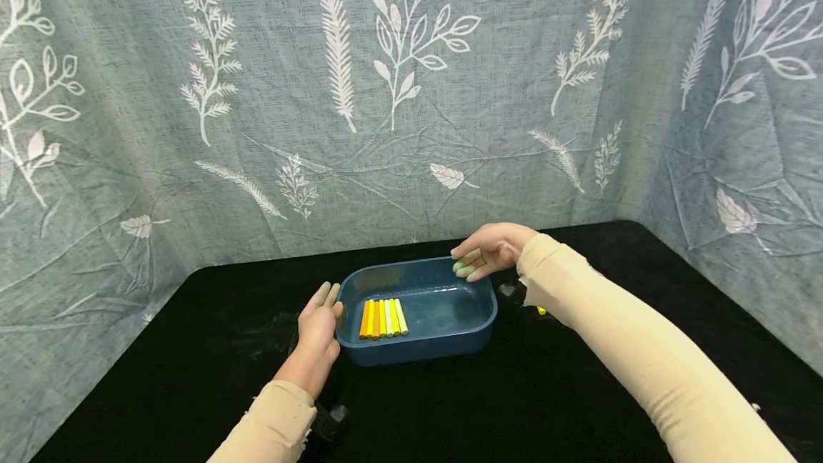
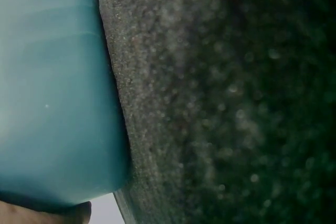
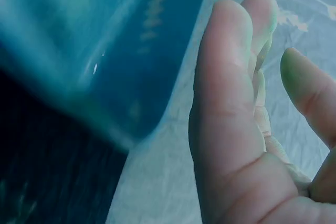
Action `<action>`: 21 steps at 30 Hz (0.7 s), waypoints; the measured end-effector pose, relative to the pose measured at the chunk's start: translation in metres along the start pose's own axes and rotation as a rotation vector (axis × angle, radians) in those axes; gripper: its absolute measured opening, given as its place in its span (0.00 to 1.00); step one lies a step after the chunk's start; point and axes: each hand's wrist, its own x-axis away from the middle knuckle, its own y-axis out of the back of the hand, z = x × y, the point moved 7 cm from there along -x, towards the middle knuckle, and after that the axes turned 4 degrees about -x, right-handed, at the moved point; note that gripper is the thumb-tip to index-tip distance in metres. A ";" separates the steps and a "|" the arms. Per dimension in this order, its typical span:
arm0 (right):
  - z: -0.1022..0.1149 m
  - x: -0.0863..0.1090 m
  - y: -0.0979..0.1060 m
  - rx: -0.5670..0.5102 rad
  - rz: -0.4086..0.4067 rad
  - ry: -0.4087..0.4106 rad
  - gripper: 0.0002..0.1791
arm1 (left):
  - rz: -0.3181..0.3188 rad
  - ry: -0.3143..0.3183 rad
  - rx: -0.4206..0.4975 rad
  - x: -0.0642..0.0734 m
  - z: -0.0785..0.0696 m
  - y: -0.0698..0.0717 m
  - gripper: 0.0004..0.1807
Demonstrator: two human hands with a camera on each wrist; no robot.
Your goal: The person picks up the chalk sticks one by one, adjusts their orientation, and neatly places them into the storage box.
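A dark blue rectangular tray (image 1: 437, 350) stands on the black tabletop. In its left half several chalk sticks (image 1: 383, 319) in orange, yellow and pale tones lie side by side in a row. My left hand (image 1: 316, 327) lies along the tray's left end, fingers straight and right at the wall. The left wrist view shows the tray's side (image 2: 58, 93) close up with a fingertip (image 2: 79, 212) under its corner. Over the back right corner of the tray is my right hand (image 1: 494, 245), fingers extended and nothing held. Green dust marks its fingertips (image 3: 294, 74).
A small yellow piece (image 1: 541, 311) lies on the black table (image 1: 450, 413) right of the tray, partly hidden by the right sleeve (image 1: 617, 334). Behind the table hangs a grey-green curtain (image 1: 270, 106) with white leaf prints, which also encloses both sides.
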 end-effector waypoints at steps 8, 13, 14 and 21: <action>-0.015 0.021 0.033 -0.023 -0.026 0.032 0.26 | -0.004 0.007 0.000 0.000 0.000 0.002 0.32; -0.026 0.032 0.051 -0.026 -0.046 0.048 0.20 | 0.001 0.008 -0.001 -0.001 0.000 0.001 0.32; -0.028 0.034 0.054 -0.016 -0.041 0.052 0.20 | 0.000 0.012 -0.003 -0.001 0.000 0.001 0.32; -0.049 0.045 0.076 -0.013 -0.041 0.052 0.25 | -0.007 0.018 -0.012 -0.001 0.000 0.001 0.32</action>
